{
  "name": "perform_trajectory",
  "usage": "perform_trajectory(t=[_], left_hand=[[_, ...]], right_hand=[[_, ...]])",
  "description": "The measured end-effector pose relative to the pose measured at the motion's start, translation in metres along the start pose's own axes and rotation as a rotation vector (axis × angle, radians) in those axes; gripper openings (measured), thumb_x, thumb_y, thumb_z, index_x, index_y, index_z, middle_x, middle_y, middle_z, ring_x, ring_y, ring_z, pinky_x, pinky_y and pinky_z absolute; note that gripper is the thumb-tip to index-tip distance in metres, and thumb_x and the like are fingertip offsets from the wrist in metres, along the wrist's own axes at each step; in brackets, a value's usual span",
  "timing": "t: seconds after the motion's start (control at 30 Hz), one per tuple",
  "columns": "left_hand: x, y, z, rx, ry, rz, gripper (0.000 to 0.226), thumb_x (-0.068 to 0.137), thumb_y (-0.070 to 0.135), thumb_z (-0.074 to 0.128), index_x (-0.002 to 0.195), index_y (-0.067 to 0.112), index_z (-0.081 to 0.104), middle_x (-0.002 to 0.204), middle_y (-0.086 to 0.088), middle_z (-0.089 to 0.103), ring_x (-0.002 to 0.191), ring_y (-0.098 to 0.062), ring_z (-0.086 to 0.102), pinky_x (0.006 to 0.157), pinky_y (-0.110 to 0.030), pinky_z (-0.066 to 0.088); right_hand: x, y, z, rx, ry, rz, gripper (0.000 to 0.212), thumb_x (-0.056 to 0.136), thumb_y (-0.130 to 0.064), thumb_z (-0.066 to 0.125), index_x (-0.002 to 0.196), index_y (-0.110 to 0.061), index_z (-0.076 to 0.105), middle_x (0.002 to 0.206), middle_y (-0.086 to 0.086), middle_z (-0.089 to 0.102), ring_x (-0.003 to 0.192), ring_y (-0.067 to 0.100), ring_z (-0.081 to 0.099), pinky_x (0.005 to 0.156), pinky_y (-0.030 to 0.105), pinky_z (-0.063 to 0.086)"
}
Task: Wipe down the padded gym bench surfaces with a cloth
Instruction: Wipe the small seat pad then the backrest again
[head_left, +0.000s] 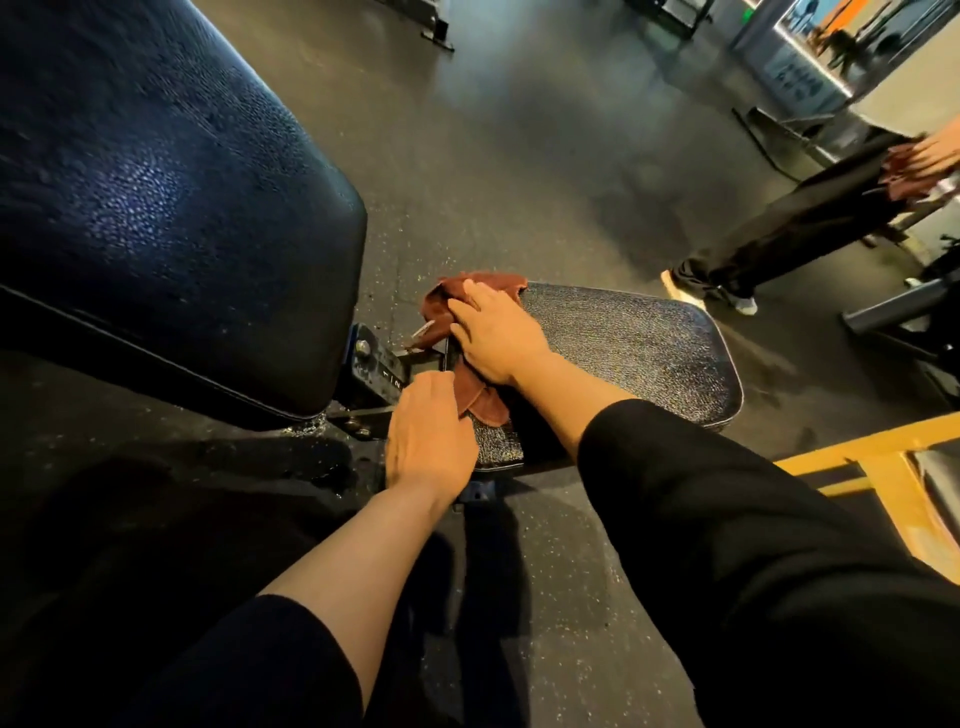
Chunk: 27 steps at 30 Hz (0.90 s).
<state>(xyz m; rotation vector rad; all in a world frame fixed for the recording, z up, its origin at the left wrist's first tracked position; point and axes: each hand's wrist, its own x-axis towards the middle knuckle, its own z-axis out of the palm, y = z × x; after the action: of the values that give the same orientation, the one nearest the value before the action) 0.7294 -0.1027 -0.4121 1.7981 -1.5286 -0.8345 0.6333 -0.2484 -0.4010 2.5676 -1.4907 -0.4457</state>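
Left hand (428, 434) rests flat, fingers relaxed, on the near corner of the seat pad (634, 353); right hand (493, 332) presses the brown cloth (441, 306) with fairly straight fingers onto the pad's end by the hinge bracket (382, 364). Risk: cloth hangs over the edge and could snag on the bracket or slide off to the floor (519, 182); backrest pad (156, 208) looks beaded wet, likely not wiped yet.

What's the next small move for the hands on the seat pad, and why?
Probably sweep the right hand with the brown cloth across the seat pad toward its far, wide end. The cloth sits bunched at the pad's narrow end by the hinge bracket, and most of the pad lies uncovered beyond it. The left hand rests on the near corner, seemingly bracing.
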Motion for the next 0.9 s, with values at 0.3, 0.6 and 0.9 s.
perform_trajectory(t=[0.3,0.6,0.9], left_hand=[[0.008,-0.012,0.001,-0.01,-0.036,0.041,0.049,0.091,0.022,0.059,0.136,0.014,0.042,0.135,-0.003,0.043,0.125,-0.022,0.04,0.101,-0.035,0.037],[-0.003,0.018,0.021,0.064,-0.113,0.31,0.057,0.089,0.023,0.062,0.139,0.008,0.04,0.142,-0.008,0.041,0.129,-0.025,0.039,0.11,-0.033,0.027],[0.0,0.0,0.014,0.088,-0.035,0.07,0.051,0.092,0.02,0.055,0.138,0.006,0.038,0.14,-0.01,0.04,0.128,-0.026,0.039,0.108,-0.036,0.03]], right_hand=[[0.01,-0.002,0.002,-0.022,0.077,0.201,0.046,0.102,-0.034,0.029,0.142,-0.013,0.038,0.155,0.015,0.024,0.141,0.033,0.021,0.113,0.045,0.019],[-0.087,0.109,-0.006,-0.053,0.188,0.446,0.044,0.097,-0.03,0.026,0.126,-0.009,0.05,0.135,0.019,0.045,0.127,0.036,0.04,0.106,0.046,0.032],[-0.075,0.061,0.0,-0.022,0.205,0.497,0.042,0.1,-0.024,0.033,0.136,-0.004,0.042,0.146,0.025,0.034,0.135,0.038,0.031,0.115,0.048,0.023]])
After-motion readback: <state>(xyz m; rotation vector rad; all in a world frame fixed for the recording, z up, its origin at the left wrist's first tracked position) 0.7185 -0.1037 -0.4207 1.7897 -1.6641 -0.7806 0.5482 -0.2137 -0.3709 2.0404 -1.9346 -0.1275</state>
